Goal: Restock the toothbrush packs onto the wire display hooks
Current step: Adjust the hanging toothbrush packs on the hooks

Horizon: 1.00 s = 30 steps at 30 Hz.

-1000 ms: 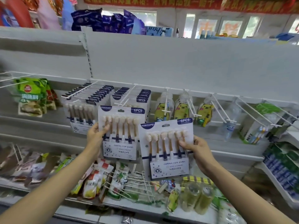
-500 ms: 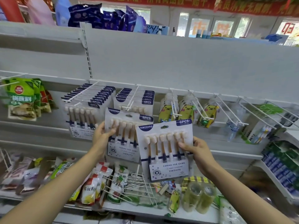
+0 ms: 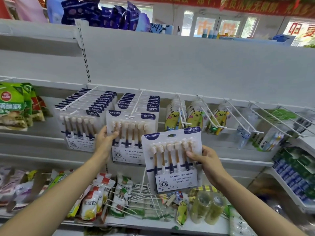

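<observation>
Raised and pushed back since 1.0 s ago, the left pack (image 3: 130,137) is now held against the front of the 2nd row on its wire hook (image 3: 136,106), pinched at its left edge by the left hand (image 3: 106,139), thumb on the front. Lower right of that hook, the right pack (image 3: 173,160) is gripped by the right hand (image 3: 207,163), fingers curled over its right edge, clear of the shelf. Left of the hook, 1 full row (image 3: 81,116) is seen hanging.
</observation>
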### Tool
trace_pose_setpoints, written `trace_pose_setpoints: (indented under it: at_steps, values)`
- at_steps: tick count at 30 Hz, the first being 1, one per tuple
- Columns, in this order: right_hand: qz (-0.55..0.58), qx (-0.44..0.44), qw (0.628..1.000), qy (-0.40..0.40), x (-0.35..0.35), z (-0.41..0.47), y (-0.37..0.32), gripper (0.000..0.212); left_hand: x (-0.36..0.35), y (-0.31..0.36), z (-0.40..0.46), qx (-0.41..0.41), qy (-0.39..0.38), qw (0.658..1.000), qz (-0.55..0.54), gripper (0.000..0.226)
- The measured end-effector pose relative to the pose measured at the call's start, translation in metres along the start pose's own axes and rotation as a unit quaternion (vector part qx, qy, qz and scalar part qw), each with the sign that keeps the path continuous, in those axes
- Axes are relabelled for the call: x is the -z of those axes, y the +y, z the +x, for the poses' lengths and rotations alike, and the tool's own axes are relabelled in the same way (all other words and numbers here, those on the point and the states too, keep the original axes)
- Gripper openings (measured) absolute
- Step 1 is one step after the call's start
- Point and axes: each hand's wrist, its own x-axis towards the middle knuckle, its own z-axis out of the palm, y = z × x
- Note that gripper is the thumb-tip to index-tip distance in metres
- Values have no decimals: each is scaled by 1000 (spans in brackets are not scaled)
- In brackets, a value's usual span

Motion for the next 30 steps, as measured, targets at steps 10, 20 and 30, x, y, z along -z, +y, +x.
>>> trace_pose_setpoints:
  at_steps: [10,20,30]
  values:
    - [-1,-15,1000,5,6,6,4,23,-18,-10,52,18,-47,991,123,56]
    - [19,-26,999,-1,7,7,9,26,-28,-9,55,-1,-51,986,161,44]
    - [31,-18,999,-2,-21,14,14,26,-37,-17,-21,-95,-33,980,172,50]
